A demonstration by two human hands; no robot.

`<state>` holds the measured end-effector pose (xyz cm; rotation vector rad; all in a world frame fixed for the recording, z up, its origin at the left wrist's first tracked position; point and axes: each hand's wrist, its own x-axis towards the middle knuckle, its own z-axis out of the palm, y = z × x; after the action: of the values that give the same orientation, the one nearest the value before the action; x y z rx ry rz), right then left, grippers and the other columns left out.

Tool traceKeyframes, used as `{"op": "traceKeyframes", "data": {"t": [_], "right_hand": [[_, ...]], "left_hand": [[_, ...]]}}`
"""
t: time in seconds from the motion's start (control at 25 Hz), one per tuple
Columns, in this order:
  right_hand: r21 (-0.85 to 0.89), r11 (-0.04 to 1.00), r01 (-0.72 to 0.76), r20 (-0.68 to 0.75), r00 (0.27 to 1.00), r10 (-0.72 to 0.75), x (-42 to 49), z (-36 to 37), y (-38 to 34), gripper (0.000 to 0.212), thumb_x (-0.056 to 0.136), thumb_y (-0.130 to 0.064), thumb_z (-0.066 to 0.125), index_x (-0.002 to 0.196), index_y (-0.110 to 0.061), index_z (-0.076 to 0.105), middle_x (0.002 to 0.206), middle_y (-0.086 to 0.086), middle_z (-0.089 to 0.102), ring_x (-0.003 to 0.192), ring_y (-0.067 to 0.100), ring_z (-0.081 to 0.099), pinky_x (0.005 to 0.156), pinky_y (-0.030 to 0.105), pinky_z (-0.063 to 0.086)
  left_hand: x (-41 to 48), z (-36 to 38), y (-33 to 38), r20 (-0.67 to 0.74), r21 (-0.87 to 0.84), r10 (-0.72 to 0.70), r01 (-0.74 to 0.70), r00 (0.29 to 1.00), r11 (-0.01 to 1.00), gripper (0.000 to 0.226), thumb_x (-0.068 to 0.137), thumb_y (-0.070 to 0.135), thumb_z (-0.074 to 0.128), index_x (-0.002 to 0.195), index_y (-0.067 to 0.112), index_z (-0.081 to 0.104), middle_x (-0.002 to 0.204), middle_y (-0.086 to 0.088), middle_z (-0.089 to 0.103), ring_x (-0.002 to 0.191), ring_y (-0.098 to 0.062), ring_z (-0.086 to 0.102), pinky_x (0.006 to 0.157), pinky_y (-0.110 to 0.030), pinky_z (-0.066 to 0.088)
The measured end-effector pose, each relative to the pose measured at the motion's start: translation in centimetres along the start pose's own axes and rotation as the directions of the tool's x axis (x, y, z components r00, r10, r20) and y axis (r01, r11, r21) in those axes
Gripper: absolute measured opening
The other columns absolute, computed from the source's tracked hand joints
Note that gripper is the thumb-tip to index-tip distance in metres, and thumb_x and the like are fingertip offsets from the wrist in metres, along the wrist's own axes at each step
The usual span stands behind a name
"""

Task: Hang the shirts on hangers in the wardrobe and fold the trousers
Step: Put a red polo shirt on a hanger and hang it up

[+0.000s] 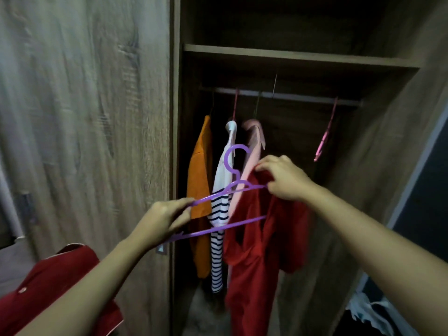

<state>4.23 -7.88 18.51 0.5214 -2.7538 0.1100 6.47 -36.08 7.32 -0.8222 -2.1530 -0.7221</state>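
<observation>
The left hand (161, 218) is closed on the left end of a purple hanger (228, 190), which is held up in front of the open wardrobe (300, 55) with its hook pointing upward. The right hand (282, 177) is pinched on the collar region of a red shirt (257, 253), bunched against the hanger's right shoulder; the rest of the shirt hangs slack below. The step in hand appears to be the threading of the hanger into the shirt: only the right arm of the hanger looks covered, while the left arm and lower bar are bare.

Behind the hands, an orange garment (200, 190), a striped shirt (219, 214) and a pink shirt (252, 146) are already hung on the rail (291, 96), with a spare pink hanger (324, 134) well apart to the right. Another red garment (48, 287) is seen at lower left.

Next, the collar would probably need to be drawn over the bare left arm, the shirt squared, and the hook lifted onto the free stretch of rail between the pink shirt and the spare hanger.
</observation>
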Motion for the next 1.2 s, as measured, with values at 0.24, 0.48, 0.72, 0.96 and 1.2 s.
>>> {"op": "traceKeyframes", "data": {"t": [0.24, 0.48, 0.72, 0.96, 1.2], "right_hand": [[-0.083, 0.985, 0.154, -0.111, 0.980, -0.163, -1.4, -1.3, -2.8, 0.049, 0.080, -0.052, 0.041, 0.123, -0.032, 0.054, 0.118, -0.007, 0.062, 0.113, 0.021, 0.051, 0.089, 0.038, 0.036], [-0.299, 0.945, 0.134, -0.337, 0.912, -0.236, -1.6, 0.2, -1.9, 0.062, 0.083, -0.066, 0.017, 0.070, -0.018, 0.053, 0.067, 0.009, 0.068, 0.066, 0.034, 0.067, 0.050, 0.027, 0.028], [-0.207, 0.966, 0.156, -0.506, 0.828, -0.242, -0.9, -2.8, -3.1, 0.047, 0.084, -0.067, 0.024, 0.064, -0.026, 0.038, 0.067, 0.012, 0.066, 0.069, 0.036, 0.065, 0.052, 0.028, 0.025], [-0.321, 0.933, 0.163, -0.516, 0.796, -0.317, -2.6, -3.2, -0.9, 0.060, 0.085, -0.064, 0.032, 0.062, -0.013, 0.054, 0.055, 0.006, 0.062, 0.058, 0.030, 0.064, 0.045, 0.025, 0.020], [-0.386, 0.912, 0.136, -0.370, 0.883, -0.288, -5.2, 1.3, 2.4, 0.066, 0.087, -0.067, 0.028, 0.053, -0.016, 0.051, 0.048, 0.002, 0.058, 0.045, 0.024, 0.062, 0.041, 0.021, 0.023]], "left_hand": [[-0.6, 0.9, 0.5, -0.208, -0.169, -0.145, 0.110, 0.967, 0.979, 0.033, 0.086, 0.035, 0.048, 0.100, 0.013, 0.069, 0.066, 0.035, 0.057, 0.059, 0.019, 0.051, 0.059, 0.000, 0.036], [-1.0, 0.6, 1.4, -0.358, 0.302, 0.010, 0.106, 0.934, 0.947, 0.035, 0.091, 0.035, 0.046, 0.118, 0.018, 0.060, 0.099, -0.005, 0.068, 0.084, -0.023, 0.064, 0.076, -0.031, 0.041], [-5.9, 9.1, 6.8, 0.011, 0.168, -0.173, 0.169, 0.985, 0.971, 0.037, 0.083, 0.039, 0.050, 0.120, 0.033, 0.055, 0.123, -0.006, 0.045, 0.104, -0.026, 0.051, 0.082, -0.037, 0.044], [-4.8, 7.8, 1.4, 0.438, -0.102, -0.562, 0.660, 0.702, 0.744, 0.080, 0.062, 0.014, 0.068, 0.137, 0.024, 0.042, 0.122, -0.012, 0.048, 0.105, -0.023, 0.056, 0.090, -0.019, 0.041], [-1.5, 0.8, -0.3, 0.566, -0.154, -0.588, 0.775, 0.577, 0.613, 0.046, 0.070, -0.009, 0.062, 0.110, 0.013, 0.067, 0.070, -0.001, 0.070, 0.052, -0.005, 0.059, 0.043, -0.012, 0.043]]}}
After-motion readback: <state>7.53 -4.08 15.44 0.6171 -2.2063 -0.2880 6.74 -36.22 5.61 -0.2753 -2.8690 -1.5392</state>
